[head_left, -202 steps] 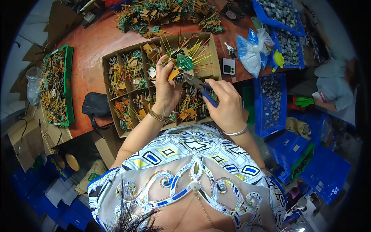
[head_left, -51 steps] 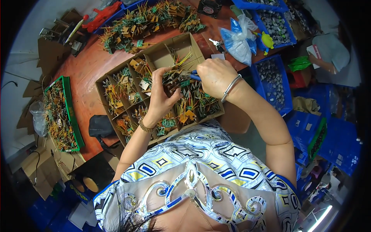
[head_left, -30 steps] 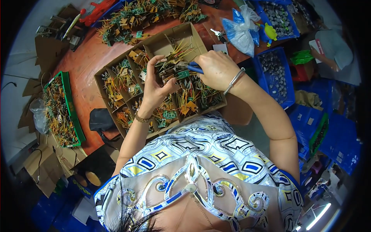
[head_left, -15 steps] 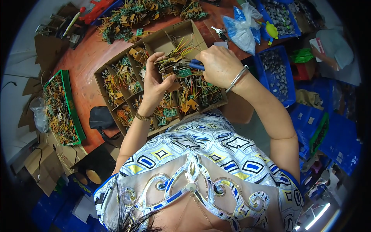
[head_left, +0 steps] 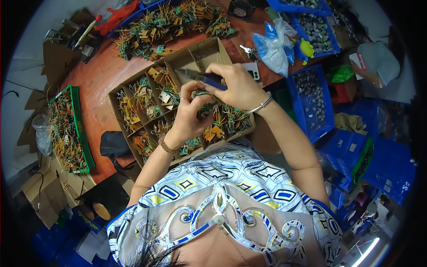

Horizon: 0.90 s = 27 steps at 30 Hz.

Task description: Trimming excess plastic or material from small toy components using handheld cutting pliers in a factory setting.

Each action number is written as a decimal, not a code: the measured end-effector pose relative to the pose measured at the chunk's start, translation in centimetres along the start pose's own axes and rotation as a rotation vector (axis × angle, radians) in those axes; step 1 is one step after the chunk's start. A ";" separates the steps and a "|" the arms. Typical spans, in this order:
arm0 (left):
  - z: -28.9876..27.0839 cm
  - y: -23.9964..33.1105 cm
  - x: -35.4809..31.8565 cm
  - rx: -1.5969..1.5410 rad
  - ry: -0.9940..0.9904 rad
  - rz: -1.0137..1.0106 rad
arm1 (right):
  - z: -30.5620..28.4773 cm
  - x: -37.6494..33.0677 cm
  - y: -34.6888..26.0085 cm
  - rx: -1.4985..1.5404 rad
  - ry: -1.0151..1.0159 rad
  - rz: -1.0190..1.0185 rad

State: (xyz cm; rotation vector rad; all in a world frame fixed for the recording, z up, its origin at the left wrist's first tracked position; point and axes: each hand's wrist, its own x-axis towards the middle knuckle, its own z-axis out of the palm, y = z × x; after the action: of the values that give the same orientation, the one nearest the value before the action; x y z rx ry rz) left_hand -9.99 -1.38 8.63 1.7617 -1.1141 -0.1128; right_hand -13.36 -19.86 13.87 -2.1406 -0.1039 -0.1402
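My right hand point(head_left: 238, 85) is closed round a pair of blue-handled pliers point(head_left: 214, 80), whose blurred metal end points left over the box. Just below the pliers, the curled fingers of my left hand point(head_left: 191, 116) grip a small circuit board point(head_left: 203, 99), mostly hidden by the fingers. Both hands are close together above a divided cardboard box point(head_left: 178, 48). Small brown and green circuit boards with orange and yellow wires point(head_left: 133, 100) fill several of its compartments. One far compartment shows mostly bare cardboard.
Beyond the box lies a heap of wired boards point(head_left: 173, 26) on the red table point(head_left: 98, 111). A green-rimmed tray point(head_left: 82, 129) of boards stands at left, near a black bag point(head_left: 114, 143). To the right are a blue bin point(head_left: 328, 104) of small grey parts, a plastic bag point(head_left: 273, 51) and keys point(head_left: 247, 51).
My left hand has curled its spread fingers round the board, and the fanned wires no longer show. My right hand has moved left and slightly down with the pliers, which now point farther left.
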 end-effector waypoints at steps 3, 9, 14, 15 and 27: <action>0.4 -0.4 -0.8 -0.064 -0.095 -0.003 | 0.6 -1.0 1.5 -0.018 -0.056 0.032; -0.7 -0.1 -0.3 -0.188 -0.207 -0.108 | 4.0 -3.1 5.8 0.462 0.337 0.359; -1.8 -3.3 -0.6 -0.353 -0.059 -0.286 | 4.2 -0.5 8.0 0.419 0.745 0.266; -2.2 -4.5 -0.8 -0.449 0.062 -0.362 | 4.2 -0.3 7.8 0.248 0.769 0.269; -5.0 -12.0 10.1 -0.033 0.217 -0.268 | 9.7 -5.5 11.6 -0.355 0.622 0.264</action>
State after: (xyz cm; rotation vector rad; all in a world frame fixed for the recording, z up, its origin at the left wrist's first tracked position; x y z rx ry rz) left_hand 5.93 -4.36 5.79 1.8378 -0.7148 -0.0995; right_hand -16.70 -18.06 -1.75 -2.3326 0.6022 -0.6999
